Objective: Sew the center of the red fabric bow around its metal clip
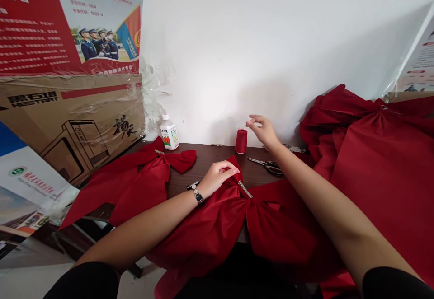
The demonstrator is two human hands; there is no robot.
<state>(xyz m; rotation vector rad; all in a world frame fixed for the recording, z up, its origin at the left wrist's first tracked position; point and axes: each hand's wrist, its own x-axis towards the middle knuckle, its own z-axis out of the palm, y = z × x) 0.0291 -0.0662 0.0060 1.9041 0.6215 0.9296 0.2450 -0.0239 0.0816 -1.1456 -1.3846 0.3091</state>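
A large red fabric bow (217, 217) spreads over the table edge in front of me, a metal clip (244, 189) across its gathered middle. My left hand (220, 175) lies against the bow's upper loop, fingers curled and thumb pressed in; what they hold, if anything, is hidden. Raised beside a red thread spool (241, 142), my right hand (263, 131) has thumb and fingertips pinched together, on something too small to make out. Several thin needles stick up from the spool's top. Scissors (267, 165) lie below my right hand.
On the left another clipped red bow (135, 168) lies near a white bottle (169, 133) and a cardboard box (74, 127). More red bows (366, 145) are heaped at right. A small metal clip (216, 145) lies at the table's back, along the white wall (217, 55).
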